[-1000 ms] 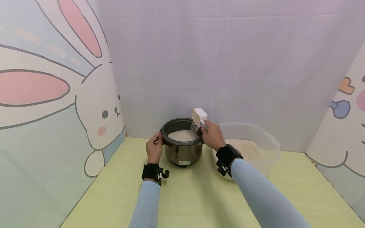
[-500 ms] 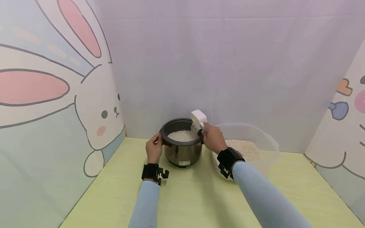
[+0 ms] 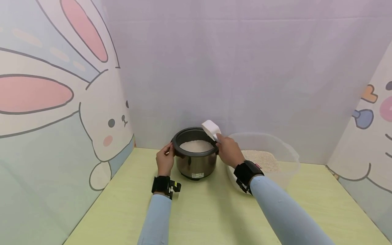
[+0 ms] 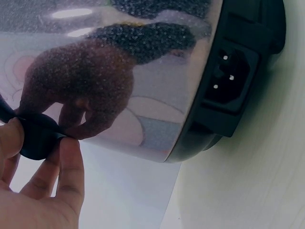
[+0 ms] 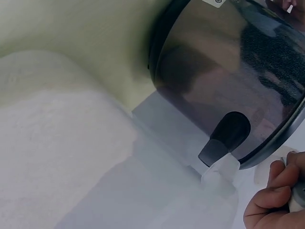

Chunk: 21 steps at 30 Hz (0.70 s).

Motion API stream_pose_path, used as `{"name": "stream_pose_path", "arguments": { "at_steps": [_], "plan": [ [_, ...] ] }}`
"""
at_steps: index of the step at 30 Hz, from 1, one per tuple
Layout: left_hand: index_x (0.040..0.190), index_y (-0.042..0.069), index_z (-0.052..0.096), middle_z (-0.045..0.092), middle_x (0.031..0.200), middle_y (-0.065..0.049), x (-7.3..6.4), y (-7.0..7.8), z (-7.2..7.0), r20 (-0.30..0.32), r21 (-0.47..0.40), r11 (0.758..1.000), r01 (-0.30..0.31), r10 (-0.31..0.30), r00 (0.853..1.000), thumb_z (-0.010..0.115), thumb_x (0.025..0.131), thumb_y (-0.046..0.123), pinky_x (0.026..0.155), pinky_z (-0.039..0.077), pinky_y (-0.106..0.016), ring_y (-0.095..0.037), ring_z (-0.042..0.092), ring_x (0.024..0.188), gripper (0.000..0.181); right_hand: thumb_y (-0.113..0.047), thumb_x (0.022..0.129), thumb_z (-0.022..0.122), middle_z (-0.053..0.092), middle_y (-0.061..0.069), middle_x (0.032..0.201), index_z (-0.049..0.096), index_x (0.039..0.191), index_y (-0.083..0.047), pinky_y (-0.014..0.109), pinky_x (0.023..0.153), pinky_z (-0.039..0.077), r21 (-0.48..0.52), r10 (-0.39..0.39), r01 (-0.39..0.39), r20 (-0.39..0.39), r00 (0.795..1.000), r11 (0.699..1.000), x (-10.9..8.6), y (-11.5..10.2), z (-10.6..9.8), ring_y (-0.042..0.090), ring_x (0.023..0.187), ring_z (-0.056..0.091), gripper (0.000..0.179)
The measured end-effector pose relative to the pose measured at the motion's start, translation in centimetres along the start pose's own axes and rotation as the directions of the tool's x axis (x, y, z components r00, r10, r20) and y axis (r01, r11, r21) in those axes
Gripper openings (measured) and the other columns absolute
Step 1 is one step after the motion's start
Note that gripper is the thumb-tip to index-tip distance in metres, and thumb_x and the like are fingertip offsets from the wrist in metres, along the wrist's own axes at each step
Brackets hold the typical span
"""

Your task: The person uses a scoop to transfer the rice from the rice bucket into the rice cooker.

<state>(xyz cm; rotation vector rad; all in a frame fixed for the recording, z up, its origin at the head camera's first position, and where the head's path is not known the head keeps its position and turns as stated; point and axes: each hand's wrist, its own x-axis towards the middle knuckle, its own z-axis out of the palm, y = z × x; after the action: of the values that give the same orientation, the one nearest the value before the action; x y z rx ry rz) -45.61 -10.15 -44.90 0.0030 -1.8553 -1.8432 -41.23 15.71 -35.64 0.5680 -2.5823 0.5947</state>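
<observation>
Left hand [image 3: 165,160] on cooker handle [image 4: 40,142]; right hand [image 3: 230,151] with tilted scoop [image 3: 211,129]

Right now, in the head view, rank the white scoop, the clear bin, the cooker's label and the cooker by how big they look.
1. Clear bin, widest, though partly covered
2. Cooker
3. White scoop
4. Label, a small strip low on the cooker

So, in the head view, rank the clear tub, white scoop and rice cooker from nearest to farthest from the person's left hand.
1. Rice cooker: the left hand pinches its black handle.
2. White scoop: to the right, held in the right hand.
3. Clear tub: farther right, beyond the cooker.
</observation>
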Motion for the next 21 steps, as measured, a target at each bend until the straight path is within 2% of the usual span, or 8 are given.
{"name": "stream_pose_path", "arguments": {
  "at_steps": [6,11,17,21],
  "plan": [
    [0.125,0.002,0.073,0.072,0.112,-0.021,-0.1,0.0,-0.1,0.007,-0.003,1.0,-0.004,0.004,1.0,0.064,0.103,0.009,0.078,0.062,-0.023,-0.029,0.074,0.091,0.025,-0.002,0.103,0.057,0.067,0.025,0.095,0.049,0.145,0.008,0.052,0.075,0.057,-0.109,-0.096,0.099,0.032,0.995,0.989,-0.4,0.5,0.1,0.041,0.087,0.066,0.043],
    [0.126,0.002,0.073,0.071,0.112,-0.021,0.0,-0.1,-0.2,0.01,-0.006,1.0,-0.002,0.002,1.0,0.064,0.103,0.01,0.078,0.062,-0.022,-0.028,0.073,0.091,0.026,0.002,0.102,0.058,0.064,0.02,0.095,0.047,0.147,0.006,0.045,0.07,0.056,-0.148,-0.16,0.167,0.06,0.985,0.975,-0.7,1.1,-0.3,0.036,0.084,0.065,0.047],
    [0.125,0.002,0.073,0.071,0.112,-0.02,0.1,-0.3,-0.2,0.009,-0.009,1.0,-0.005,0.005,1.0,0.064,0.103,0.009,0.078,0.062,-0.023,-0.027,0.073,0.09,0.025,0.0,0.101,0.06,0.058,0.015,0.084,0.049,0.147,0.005,0.04,0.059,0.048,-0.211,-0.241,0.243,0.035,0.97,0.947,-1.0,2.5,-0.7,0.029,0.068,0.057,0.047],
    [0.124,0.002,0.073,0.072,0.113,-0.02,0.1,-0.3,-0.3,0.009,-0.006,1.0,-0.019,0.019,1.0,0.064,0.102,0.009,0.078,0.062,-0.023,-0.028,0.073,0.09,0.025,0.001,0.1,0.061,0.056,0.014,0.08,0.05,0.146,0.004,0.04,0.057,0.047,-0.262,-0.257,0.249,0.002,0.966,0.932,-1.1,4.2,-1.3,0.027,0.063,0.054,0.047]
  ]
}}
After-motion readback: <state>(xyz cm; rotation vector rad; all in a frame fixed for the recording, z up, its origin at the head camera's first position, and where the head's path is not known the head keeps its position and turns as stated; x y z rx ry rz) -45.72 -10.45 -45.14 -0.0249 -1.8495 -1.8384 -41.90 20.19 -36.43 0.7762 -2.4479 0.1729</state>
